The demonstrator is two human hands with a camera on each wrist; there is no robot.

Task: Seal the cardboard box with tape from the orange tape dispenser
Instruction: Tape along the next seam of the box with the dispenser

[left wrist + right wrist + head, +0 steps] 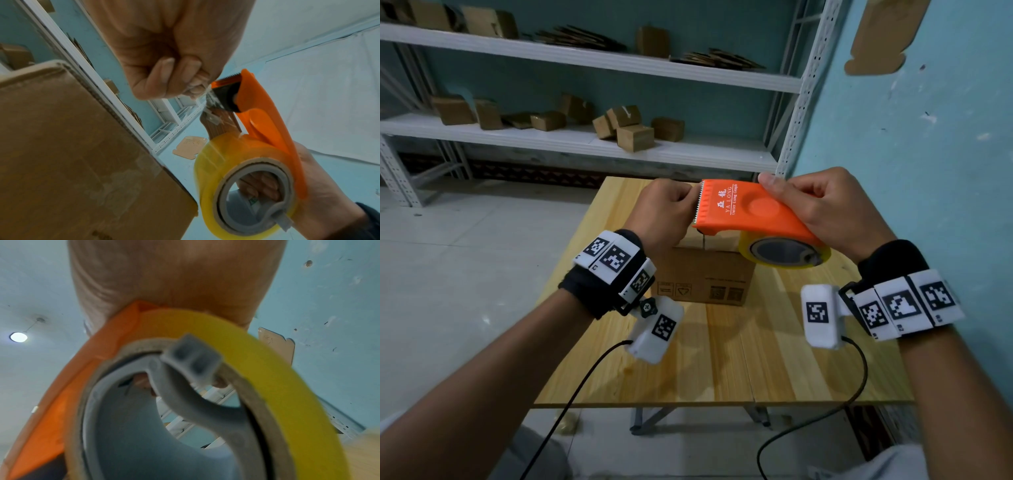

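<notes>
My right hand [822, 209] grips the orange tape dispenser [750, 212] from above, held in the air over the cardboard box [709, 277]. Its yellowish tape roll [784, 253] hangs at the near end, with my fingers through the grey core [259, 183]. My left hand [671, 209] pinches the clear tape end [207, 91] at the toothed cutter edge [700, 205], fingers curled. The box [72, 154] sits on the wooden table [722, 359], directly below the dispenser; its top is mostly hidden in the head view. In the right wrist view the roll [267, 373] and dispenser [72, 386] fill the picture.
A white metal shelf rack [585, 144] with several small cardboard boxes stands behind the table. A turquoise wall [911, 120] runs close along the table's right side. Black cables [859, 394] hang from the wrist cameras over the table's near edge.
</notes>
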